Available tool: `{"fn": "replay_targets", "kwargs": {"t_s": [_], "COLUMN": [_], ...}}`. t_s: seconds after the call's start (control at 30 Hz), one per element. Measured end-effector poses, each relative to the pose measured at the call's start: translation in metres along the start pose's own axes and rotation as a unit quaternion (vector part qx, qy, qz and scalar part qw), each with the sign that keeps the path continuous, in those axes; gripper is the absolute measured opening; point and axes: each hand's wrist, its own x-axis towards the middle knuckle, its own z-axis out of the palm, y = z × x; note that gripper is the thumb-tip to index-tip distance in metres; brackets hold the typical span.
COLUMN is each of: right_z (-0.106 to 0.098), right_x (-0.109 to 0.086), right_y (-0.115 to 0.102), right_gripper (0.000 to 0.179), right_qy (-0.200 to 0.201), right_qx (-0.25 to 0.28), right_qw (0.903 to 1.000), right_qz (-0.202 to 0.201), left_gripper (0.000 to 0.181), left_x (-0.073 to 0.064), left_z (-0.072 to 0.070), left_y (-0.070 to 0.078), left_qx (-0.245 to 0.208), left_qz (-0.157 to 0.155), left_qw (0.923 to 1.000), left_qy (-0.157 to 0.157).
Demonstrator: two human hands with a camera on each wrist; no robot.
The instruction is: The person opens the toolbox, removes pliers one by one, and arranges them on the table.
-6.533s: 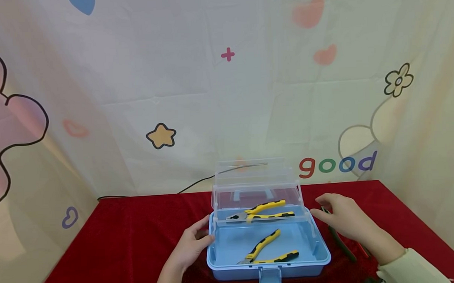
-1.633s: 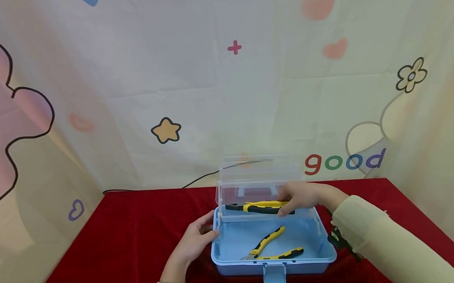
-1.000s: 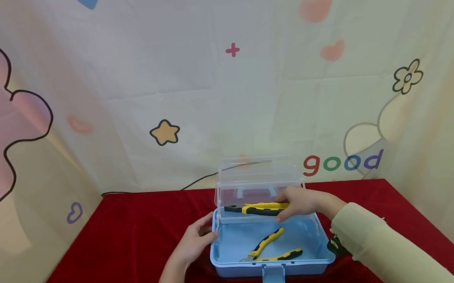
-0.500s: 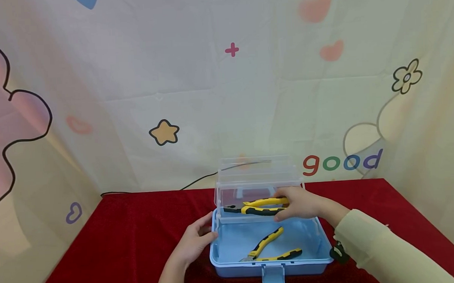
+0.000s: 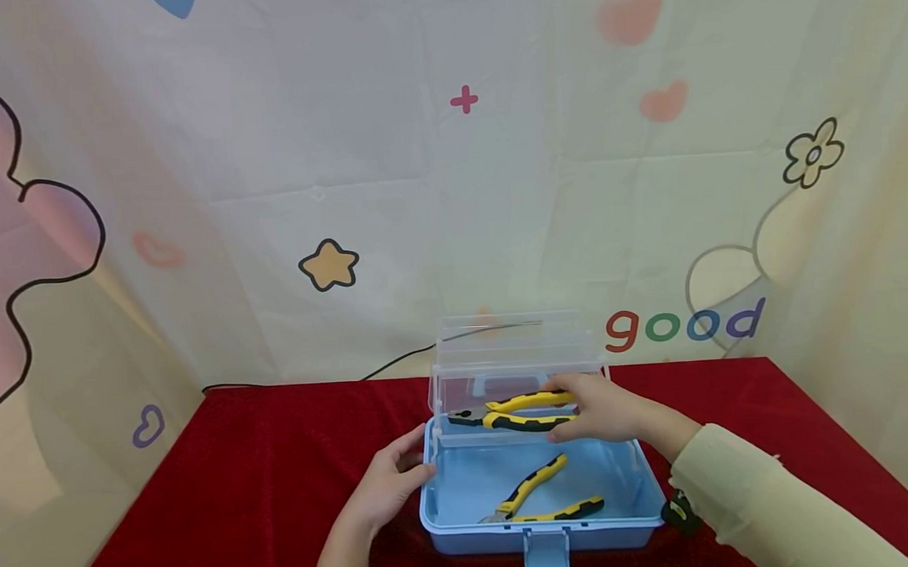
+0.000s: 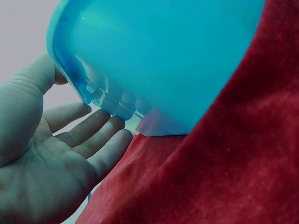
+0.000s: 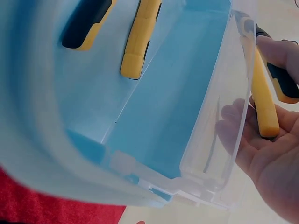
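Right hand (image 5: 597, 408) partly closed round splayed yellow-black pliers (image 5: 522, 423) at the clear tray (image 5: 474, 440), 12 o'clock in the toolbox (image 5: 470, 541), left hand (image 5: 382, 486) relaxed at its 9 o'clock rim; handles springing wider could catch the tray and slip free

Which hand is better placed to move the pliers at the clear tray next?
Probably the right hand: it has hold of the pliers by their handles, at the clear tray. The left hand holds the left edge of the blue box, farther from those pliers.
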Motion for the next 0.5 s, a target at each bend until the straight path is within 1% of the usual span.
{"fn": "replay_targets", "kwargs": {"t_s": [0.07,0.37,0.5], "right_z": [0.0003,0.0011,0.0018], "right_x": [-0.0003,-0.004,-0.0072], "right_y": [0.0006,0.0043,0.0046], "right_gripper": [0.063,0.053,0.055], "right_qy": [0.003,0.013,0.022], "right_qx": [-0.001,0.039,0.046], "right_qw": [1.0,0.9991,0.9985], "right_qz": [0.002,-0.014,-0.016], "left_gripper": [0.064,0.064,0.064], "left_x": [0.0006,0.0009,-0.0002], "left_z": [0.0001,0.0003,-0.0002], "left_y": [-0.0005,-0.0009,-0.001], "left_qx": [0.0,-0.002,-0.001], "left_qz": [0.001,0.006,0.005], "left_qw": [1.0,1.0,1.0], "left_qy": [-0.001,-0.003,-0.003]}}
